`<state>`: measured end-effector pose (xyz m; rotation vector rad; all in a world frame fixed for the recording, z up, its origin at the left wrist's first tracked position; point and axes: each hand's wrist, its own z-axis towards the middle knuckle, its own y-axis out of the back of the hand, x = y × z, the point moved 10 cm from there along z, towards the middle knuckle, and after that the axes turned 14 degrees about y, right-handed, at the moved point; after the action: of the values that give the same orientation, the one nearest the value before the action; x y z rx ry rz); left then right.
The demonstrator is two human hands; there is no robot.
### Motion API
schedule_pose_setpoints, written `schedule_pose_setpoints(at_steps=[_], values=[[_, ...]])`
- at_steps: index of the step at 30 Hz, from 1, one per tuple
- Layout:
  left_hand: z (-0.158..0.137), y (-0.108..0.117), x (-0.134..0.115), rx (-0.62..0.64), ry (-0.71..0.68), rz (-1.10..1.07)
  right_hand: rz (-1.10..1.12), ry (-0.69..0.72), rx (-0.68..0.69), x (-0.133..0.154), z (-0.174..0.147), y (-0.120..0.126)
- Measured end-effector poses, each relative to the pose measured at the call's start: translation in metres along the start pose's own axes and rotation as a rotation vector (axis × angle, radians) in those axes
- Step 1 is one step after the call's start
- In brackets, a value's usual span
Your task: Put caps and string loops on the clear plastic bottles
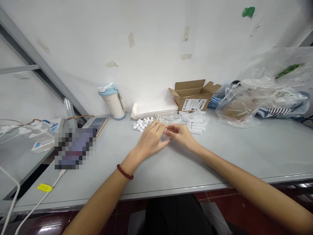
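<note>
Curling nearly closed, the left hand (152, 136) and right hand (183, 136) are holding a clear piece (165, 138) behind the worktop's front edge (171, 190). Probably light, slippery, it's needing side grips.

A white wall (151, 71), dotted with tape scraps (131, 39) and one green patch (248, 12), rises behind the grey counter (254, 150). A metal post (52, 77) slants near its left back corner. Glossy dark-red floor tiles (234, 204) show below its front edge.
</note>
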<state>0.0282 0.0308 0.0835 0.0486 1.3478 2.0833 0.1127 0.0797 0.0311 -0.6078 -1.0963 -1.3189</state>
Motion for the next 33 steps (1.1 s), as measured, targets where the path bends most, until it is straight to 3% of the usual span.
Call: schedule_pose_setpoints(at_steps=[6,18,33], values=[[0.000,-0.009,0.019,0.193,0.141,-0.024,-0.105,-0.014,0.257,-0.005,-0.005,-0.022],[-0.006,-0.017,0.040,0.354,0.234,-0.056,-0.297,0.096,0.327,0.005,-0.005,-0.026],[-0.009,-0.020,0.037,0.489,0.260,-0.078,-0.354,0.110,0.384,0.007,-0.006,-0.031]])
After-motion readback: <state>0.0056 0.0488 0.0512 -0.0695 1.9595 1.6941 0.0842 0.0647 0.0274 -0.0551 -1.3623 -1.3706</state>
